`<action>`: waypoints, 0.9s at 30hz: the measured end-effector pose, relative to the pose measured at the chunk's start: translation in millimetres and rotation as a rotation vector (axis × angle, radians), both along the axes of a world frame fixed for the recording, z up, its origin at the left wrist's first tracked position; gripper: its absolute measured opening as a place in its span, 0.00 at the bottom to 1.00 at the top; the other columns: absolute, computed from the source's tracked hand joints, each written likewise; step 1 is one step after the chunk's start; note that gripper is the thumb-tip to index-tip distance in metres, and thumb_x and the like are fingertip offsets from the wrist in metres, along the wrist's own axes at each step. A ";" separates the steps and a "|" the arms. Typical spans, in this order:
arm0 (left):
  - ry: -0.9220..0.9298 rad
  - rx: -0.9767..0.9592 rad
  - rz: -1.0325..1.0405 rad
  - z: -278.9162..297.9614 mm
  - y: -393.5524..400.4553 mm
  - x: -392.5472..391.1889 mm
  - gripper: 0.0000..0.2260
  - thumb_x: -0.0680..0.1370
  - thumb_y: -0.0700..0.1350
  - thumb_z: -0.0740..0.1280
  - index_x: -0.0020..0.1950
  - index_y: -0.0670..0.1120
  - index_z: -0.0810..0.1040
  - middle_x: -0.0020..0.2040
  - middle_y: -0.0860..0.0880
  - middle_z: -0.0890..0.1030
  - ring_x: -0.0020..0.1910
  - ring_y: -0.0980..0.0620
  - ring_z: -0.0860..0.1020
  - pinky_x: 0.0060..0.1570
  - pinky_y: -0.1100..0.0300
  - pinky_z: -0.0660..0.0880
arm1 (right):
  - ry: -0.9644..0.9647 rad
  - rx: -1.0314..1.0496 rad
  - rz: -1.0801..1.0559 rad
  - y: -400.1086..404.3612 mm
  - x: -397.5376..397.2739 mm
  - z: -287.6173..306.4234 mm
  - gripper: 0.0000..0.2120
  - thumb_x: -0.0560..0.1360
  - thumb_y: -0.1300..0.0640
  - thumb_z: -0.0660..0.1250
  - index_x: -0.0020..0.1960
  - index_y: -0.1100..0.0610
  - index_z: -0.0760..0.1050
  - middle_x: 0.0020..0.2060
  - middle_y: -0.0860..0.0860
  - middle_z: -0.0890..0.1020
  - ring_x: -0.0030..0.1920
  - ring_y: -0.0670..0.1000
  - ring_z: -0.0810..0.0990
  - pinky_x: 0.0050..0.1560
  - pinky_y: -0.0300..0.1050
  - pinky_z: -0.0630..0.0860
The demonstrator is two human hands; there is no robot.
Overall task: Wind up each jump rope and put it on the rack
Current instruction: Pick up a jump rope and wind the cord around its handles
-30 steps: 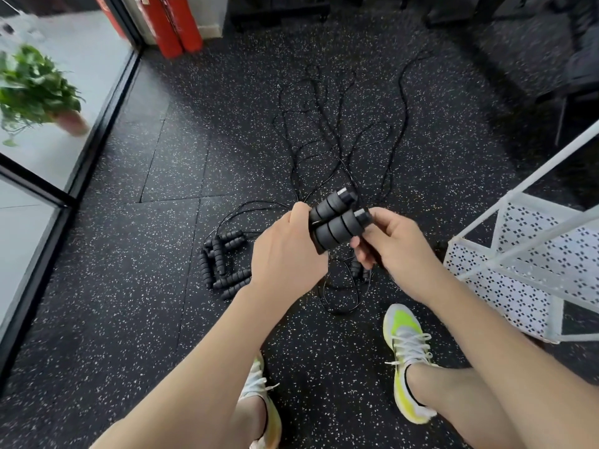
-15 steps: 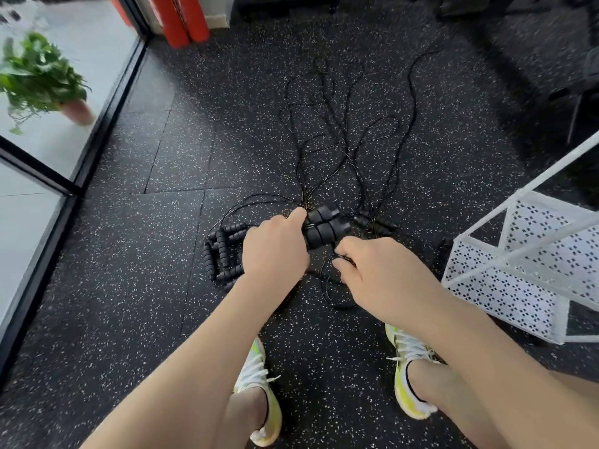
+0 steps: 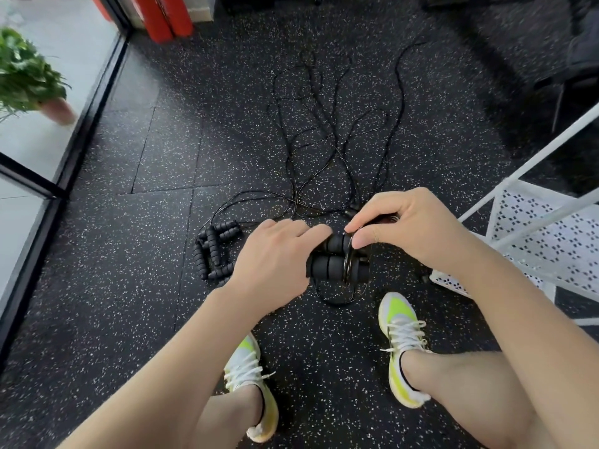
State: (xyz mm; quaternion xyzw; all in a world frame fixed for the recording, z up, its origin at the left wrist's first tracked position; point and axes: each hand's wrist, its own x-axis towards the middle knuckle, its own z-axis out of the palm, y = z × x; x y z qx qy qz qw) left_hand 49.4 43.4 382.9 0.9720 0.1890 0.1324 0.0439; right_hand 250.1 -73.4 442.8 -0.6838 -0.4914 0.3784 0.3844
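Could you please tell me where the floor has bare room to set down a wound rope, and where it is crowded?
Bare floor lies left of the heap of handles, toward the glass wall frame. More lies between the shoes. Crowded: loose cords sprawl ahead of both hands, and the white rack fills the right.

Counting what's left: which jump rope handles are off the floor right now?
The pair of handles gripped by the left hand, cord looped round them; the other handles lie on the floor.
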 end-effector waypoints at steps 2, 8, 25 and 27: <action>-0.038 -0.007 -0.023 3.8 0.1 1.2 0.23 0.63 0.40 0.73 0.57 0.51 0.78 0.38 0.54 0.75 0.37 0.46 0.76 0.39 0.52 0.72 | 0.082 0.028 0.006 0.6 3.0 0.5 0.05 0.69 0.60 0.79 0.43 0.51 0.87 0.39 0.46 0.87 0.43 0.43 0.84 0.46 0.32 0.75; -0.136 -0.101 -0.030 8.3 3.1 4.1 0.25 0.62 0.42 0.71 0.60 0.50 0.77 0.41 0.53 0.78 0.41 0.46 0.77 0.41 0.51 0.74 | 0.376 0.126 -0.092 5.6 -2.0 -12.9 0.04 0.68 0.55 0.74 0.41 0.51 0.87 0.39 0.49 0.87 0.42 0.43 0.84 0.45 0.34 0.77; -0.143 -0.326 0.468 30.0 6.4 16.0 0.14 0.73 0.42 0.68 0.56 0.55 0.72 0.43 0.54 0.79 0.41 0.46 0.76 0.39 0.53 0.70 | 0.349 0.023 -0.208 13.1 -55.0 -42.0 0.17 0.85 0.56 0.59 0.39 0.54 0.77 0.32 0.50 0.79 0.28 0.46 0.67 0.27 0.40 0.60; -0.055 -0.245 0.507 28.1 9.5 14.7 0.14 0.73 0.42 0.68 0.56 0.53 0.71 0.43 0.53 0.77 0.40 0.45 0.74 0.39 0.53 0.67 | -0.002 -0.034 -0.128 10.9 -58.6 -37.8 0.15 0.85 0.54 0.59 0.41 0.53 0.76 0.28 0.40 0.79 0.24 0.43 0.69 0.28 0.35 0.62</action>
